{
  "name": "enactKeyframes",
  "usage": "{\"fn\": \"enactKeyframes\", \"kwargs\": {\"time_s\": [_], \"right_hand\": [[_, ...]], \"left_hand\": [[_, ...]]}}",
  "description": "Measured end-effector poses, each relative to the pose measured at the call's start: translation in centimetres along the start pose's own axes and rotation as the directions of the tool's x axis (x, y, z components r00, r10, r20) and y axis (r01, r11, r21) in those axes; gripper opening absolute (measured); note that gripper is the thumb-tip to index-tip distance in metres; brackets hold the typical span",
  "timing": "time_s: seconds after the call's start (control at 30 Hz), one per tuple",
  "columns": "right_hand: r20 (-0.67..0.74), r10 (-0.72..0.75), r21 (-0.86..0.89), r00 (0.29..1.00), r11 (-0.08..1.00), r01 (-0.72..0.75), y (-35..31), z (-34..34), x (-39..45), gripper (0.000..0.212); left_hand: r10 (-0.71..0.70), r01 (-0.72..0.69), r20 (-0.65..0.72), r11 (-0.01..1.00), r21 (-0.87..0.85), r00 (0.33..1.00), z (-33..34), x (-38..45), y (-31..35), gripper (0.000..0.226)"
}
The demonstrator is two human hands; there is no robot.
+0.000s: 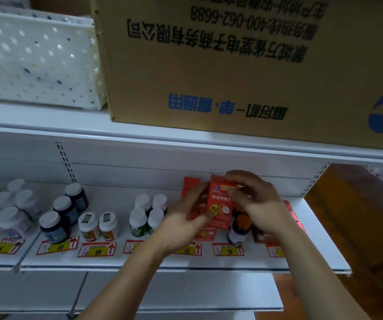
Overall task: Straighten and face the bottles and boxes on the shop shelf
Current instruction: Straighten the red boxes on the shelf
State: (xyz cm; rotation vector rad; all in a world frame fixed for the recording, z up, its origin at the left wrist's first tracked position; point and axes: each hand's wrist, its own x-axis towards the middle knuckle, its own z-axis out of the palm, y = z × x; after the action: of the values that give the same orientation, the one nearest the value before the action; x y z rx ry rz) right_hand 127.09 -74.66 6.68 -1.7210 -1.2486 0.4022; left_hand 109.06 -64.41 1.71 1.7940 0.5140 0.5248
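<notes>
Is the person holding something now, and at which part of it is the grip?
Yes. Both hands hold one red box above the shelf. The left hand grips its left side; the right hand pinches its top right corner.

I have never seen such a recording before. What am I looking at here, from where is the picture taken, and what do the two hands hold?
No machine here: a person wears a camera on the head, so you look forward and down at their own hands. Both the left hand and the right hand hold one red box above a white shop shelf. On the shelf stand rows of white-capped bottles, more red boxes and price tags. On the shelf above sit a large cardboard carton and a white perforated basket.
</notes>
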Motion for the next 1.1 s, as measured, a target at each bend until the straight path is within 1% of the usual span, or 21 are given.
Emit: {"fn": "enactKeyframes", "kwargs": {"time_s": [0.07, 0.13, 0.2, 0.27, 0.33, 0.4, 0.5, 0.57, 0.63, 0.7, 0.77, 0.93, 1.03, 1.1], "right_hand": [[-0.036, 0.071, 0.128, 0.997, 0.99, -0.066, -1.0, 0.0, -1.3, 0.026], [-0.06, 0.114, 0.215, 0.992, 0.972, -0.099, -1.8, 0.2, -2.6, 0.025], [-0.092, 0.161, 0.311, 0.983, 0.942, -0.125, -2.5, 0.8, -3.7, 0.025], [-0.15, 0.204, 0.411, 0.967, 0.903, -0.127, -2.8, 1.7, -4.8, 0.028], [-0.22, 0.237, 0.457, 0.946, 0.882, -0.114, -3.1, 2.5, -5.8, 0.029], [-0.253, 0.249, 0.471, 0.935, 0.876, -0.106, -3.4, 3.2, -6.8, 0.03], [-0.241, 0.254, 0.508, 0.937, 0.855, -0.101, -3.6, 3.7, -8.7, 0.039], [-0.18, 0.266, 0.521, 0.947, 0.842, -0.137, -3.4, 4.0, -10.5, 0.041], [-0.093, 0.264, 0.521, 0.96, 0.835, -0.179, -3.4, 4.4, -12.0, 0.04], [-0.062, 0.262, 0.531, 0.963, 0.826, -0.19, -3.5, 4.8, -12.6, 0.046], [-0.087, 0.281, 0.551, 0.956, 0.813, -0.189, -3.7, 5.1, -12.8, 0.048], [-0.154, 0.274, 0.55, 0.949, 0.822, -0.148, -4.4, 5.4, -13.1, 0.052], [-0.14, 0.275, 0.556, 0.951, 0.817, -0.154, -4.6, 5.5, -13.3, 0.052], [-0.114, 0.254, 0.555, 0.96, 0.818, -0.15, -4.8, 5.4, -13.4, 0.049]], "left_hand": [[0.011, -0.01, 0.007, 0.997, -0.073, 1.0, -0.2, -1.2, 0.4, 0.055], [0.021, -0.021, -0.004, 0.996, -0.088, 1.0, -0.3, -2.1, 0.9, 0.056], [0.014, -0.019, -0.043, 0.991, -0.129, 0.999, -0.1, -3.1, 1.4, 0.055], [-0.004, -0.014, -0.097, 0.983, -0.182, 0.995, 0.2, -4.2, 2.0, 0.055], [-0.023, -0.001, -0.114, 0.978, -0.207, 0.993, 0.6, -5.1, 2.1, 0.056], [-0.029, 0.005, -0.122, 0.98, -0.197, 0.992, 1.0, -5.7, 2.3, 0.056], [-0.042, 0.001, -0.161, 0.969, -0.248, 0.986, 1.1, -6.4, 2.7, 0.052], [-0.055, 0.001, -0.172, 0.955, -0.297, 0.984, 1.0, -6.7, 3.2, 0.052], [-0.055, -0.005, -0.182, 0.95, -0.311, 0.982, 0.8, -6.9, 3.5, 0.054], [-0.058, -0.013, -0.204, 0.944, -0.328, 0.977, 0.9, -7.2, 3.7, 0.053], [-0.05, -0.026, -0.22, 0.944, -0.33, 0.974, 1.0, -7.5, 3.9, 0.052], [-0.018, -0.047, -0.204, 0.949, -0.311, 0.979, 1.4, -8.2, 4.5, 0.047], [-0.017, -0.054, -0.219, 0.947, -0.315, 0.976, 1.6, -8.3, 4.7, 0.045], [-0.026, -0.056, -0.237, 0.942, -0.332, 0.971, 1.5, -8.3, 4.8, 0.043]]}}
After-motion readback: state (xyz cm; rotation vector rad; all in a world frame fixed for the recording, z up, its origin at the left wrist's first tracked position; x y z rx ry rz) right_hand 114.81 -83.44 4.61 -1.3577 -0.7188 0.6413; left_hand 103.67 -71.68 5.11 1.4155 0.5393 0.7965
